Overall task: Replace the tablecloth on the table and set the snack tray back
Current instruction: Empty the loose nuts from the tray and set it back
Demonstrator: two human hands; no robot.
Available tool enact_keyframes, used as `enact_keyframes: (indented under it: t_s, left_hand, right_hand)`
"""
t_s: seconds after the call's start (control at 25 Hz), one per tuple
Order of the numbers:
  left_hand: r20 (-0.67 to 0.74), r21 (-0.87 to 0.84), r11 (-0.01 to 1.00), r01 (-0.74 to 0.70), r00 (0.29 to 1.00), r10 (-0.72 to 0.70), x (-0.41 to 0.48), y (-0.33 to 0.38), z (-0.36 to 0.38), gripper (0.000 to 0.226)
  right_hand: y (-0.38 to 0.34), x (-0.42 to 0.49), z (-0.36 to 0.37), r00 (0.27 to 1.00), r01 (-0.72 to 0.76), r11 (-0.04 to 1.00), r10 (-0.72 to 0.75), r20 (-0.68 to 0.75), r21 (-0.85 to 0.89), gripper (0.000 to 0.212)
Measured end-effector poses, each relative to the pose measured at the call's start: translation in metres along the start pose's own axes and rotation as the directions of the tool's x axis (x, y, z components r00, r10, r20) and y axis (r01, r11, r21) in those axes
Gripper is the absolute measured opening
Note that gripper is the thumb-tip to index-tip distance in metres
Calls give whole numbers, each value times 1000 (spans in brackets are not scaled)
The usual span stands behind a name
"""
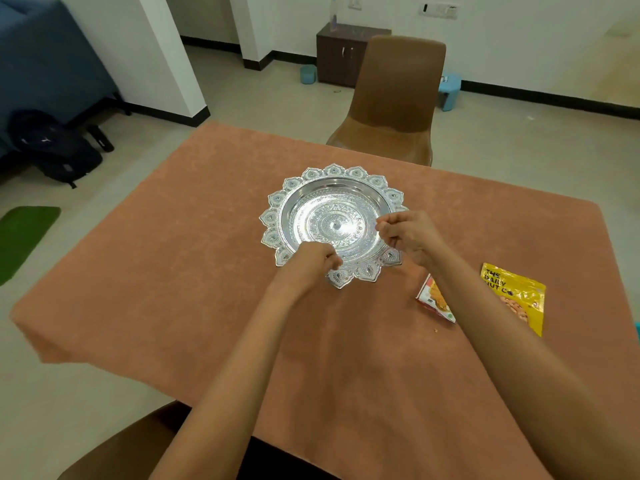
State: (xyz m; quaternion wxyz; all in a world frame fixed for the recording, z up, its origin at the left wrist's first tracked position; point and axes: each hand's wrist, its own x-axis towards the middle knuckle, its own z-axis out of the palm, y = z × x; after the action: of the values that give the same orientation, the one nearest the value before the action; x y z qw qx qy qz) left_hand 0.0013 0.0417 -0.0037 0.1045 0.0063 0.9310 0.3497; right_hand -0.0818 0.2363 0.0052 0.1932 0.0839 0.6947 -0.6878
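Tablecloth [173, 271]: orange, spread over the table, draped at the edges; replacement judged done.
Tray [332, 188]: silver, empty, flat at the cloth's middle.
Left hand [310, 263]: over the near rim, fingers curled, nothing seen held.
Right hand [410, 237]: over the right rim, same.
Yellow packet [516, 296], red packet [434, 301]: on the cloth right of the tray, probably still to load.
Writing: yellow reads "THE DAILY NUT CO"; red is unreadable.

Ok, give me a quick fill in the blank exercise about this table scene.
1. The silver tray is ___.
2. The yellow packet lies on the tray's ___ side.
3. Beyond the tablecloth stands a brown ___.
Missing words: empty; right; chair.
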Motion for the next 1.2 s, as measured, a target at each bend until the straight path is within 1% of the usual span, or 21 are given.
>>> enact_keyframes:
  t_s: [0.12,0.24,0.36,0.48,0.6,0.64,0.72,0.8,0.84,0.92,0.96,1.0,1.04,1.12,1.2]
  left_hand:
    - [52,195,981,-6,999,-4,-3,12,9,16]
    - [77,365,928,-75,996,50,-6,20,11,11]
    - [119,521,839,-154,987,108,-5,27,14,11]
    - [174,600,770,-215,975,136,-1,28,22,9]
    - [209,707,628,-323,945,251,0,24,27,7]
    - [211,717,608,-342,937,278,0,22,28,6]
    - [172,711,622,-327,940,296,-3,15,32,5]
    - [102,697,651,-301,940,325,-6,6,36,7]
    - [80,700,648,-300,934,347,-8,4,37,8]
    - [86,683,660,-312,932,352,-10,1,35,14]
    - [79,668,683,-295,941,328,-10,1,33,14]
    - [32,656,710,-257,949,313,-9,0,32,12]
    - [-8,603,769,-212,962,272,-10,-1,31,14]
    - [-89,507,847,-159,968,235,-8,-6,23,18]
    - [-103,386,913,-133,977,186,-6,-14,15,19]
  right_hand:
    - [7,-13,-1,1000,-4,989,4,0,147,15]
    - [13,-22,-5,1000,-13,972,10,12,236,13]
    - [18,-28,-11,999,-45,952,40,21,303,11]
    - [24,-35,-16,998,-59,936,57,17,347,11]
    - [26,-41,-23,998,-51,924,55,1,379,13]
    - [26,-43,-25,999,-46,923,52,-6,383,12]
    - [25,-45,-26,999,-39,921,48,-14,386,11]
    - [24,-47,-24,999,-41,919,49,-12,392,12]
    - [24,-48,-23,999,-42,918,50,-9,394,12]
    - [25,-49,-23,999,-43,916,50,-9,399,12]
    - [26,-51,-23,999,-42,915,51,-11,401,11]
    - [27,-52,-24,999,-44,914,53,-12,402,10]
    - [27,-53,-23,998,-46,914,55,-10,403,10]
    - [27,-55,-20,998,-55,915,55,10,400,10]
    - [26,-57,-17,998,-61,922,53,33,382,10]
